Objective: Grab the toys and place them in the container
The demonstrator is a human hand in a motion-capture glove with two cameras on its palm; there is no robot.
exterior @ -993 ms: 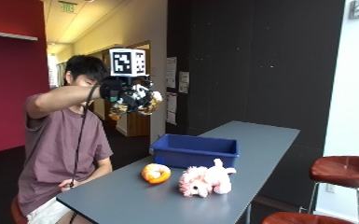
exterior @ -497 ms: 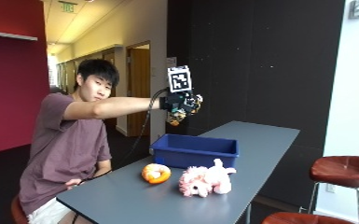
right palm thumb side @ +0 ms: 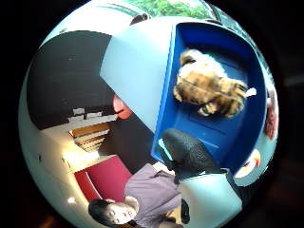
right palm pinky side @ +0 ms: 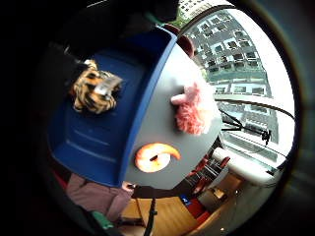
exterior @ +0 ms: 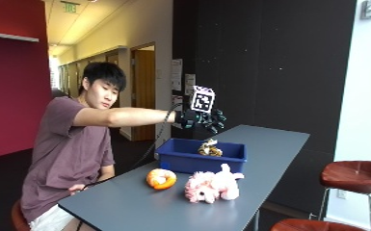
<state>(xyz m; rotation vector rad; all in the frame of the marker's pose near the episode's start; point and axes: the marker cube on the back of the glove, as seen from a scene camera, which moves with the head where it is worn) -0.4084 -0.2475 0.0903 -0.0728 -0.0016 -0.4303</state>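
The grey table [exterior: 172, 202] fills the lower half of the outside view, with the blue container [exterior: 198, 156] near its centre. The striped tiger toy [exterior: 208, 148], which a second ago was up in the air in the gloved hand and half a second ago still in the hand above the bin, now sits inside the container, its top showing above the rim just under the hand. Both palm views show it lying free on the blue floor, with nothing around it. That puts one toy of three in place.

Two toys are left on the table, in the lower centre of the outside view: the pink plush dog [exterior: 212, 185], lying on its side in front of the container, and just left of it the orange ring toy [exterior: 161, 178]. They lie close together but apart, and neither touches the container.

The right arm is stretched out level from the shoulder, reaching toward the centre of the frame. The right hand [exterior: 205, 120] hovers above the container, well clear of the rim, palm down, its fingers spread and holding nothing. The next move is likely a reach back and down for one of the remaining toys.
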